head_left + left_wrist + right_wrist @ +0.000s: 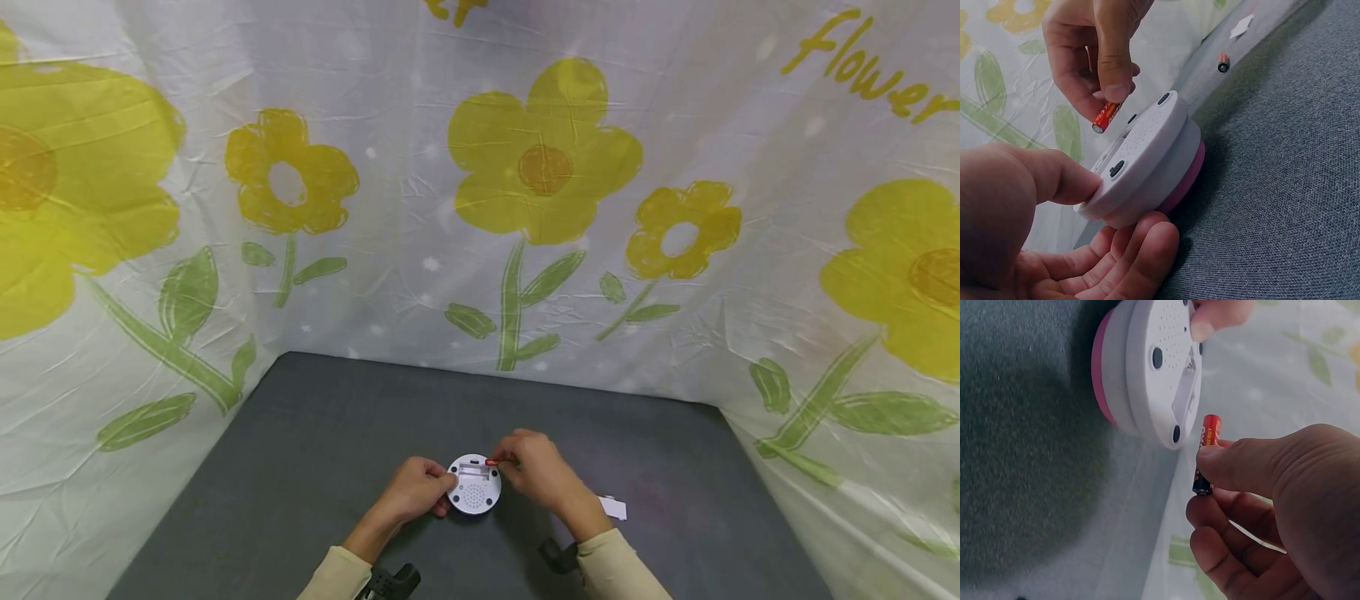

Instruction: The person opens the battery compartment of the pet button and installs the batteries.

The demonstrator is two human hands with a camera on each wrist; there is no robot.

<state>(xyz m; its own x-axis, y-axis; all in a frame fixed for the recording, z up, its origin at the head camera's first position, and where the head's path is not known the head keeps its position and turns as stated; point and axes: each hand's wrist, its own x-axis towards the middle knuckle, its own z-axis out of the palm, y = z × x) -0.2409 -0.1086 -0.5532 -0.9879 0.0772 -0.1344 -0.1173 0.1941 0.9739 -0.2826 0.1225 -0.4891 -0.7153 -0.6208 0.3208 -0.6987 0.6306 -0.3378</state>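
Observation:
A round white device (474, 497) with a pink lower rim lies with its underside up, showing small holes, dark rubber feet and an uncovered battery compartment (473, 472). My left hand (417, 487) grips its left edge, thumb on the upper face and fingers against the side. Between thumb and fingers, my right hand (536, 469) pinches a red and black battery (1209, 437), held just off the device by the compartment's right end. A second battery (1224, 62) lies on the table, visible in the left wrist view. Whether anything sits inside the compartment is unclear.
A small white cover (614, 507) lies on the dark grey table (360, 408), to the right of my right forearm. White cloth (397, 275) printed with yellow flowers hangs behind and at both sides of the table.

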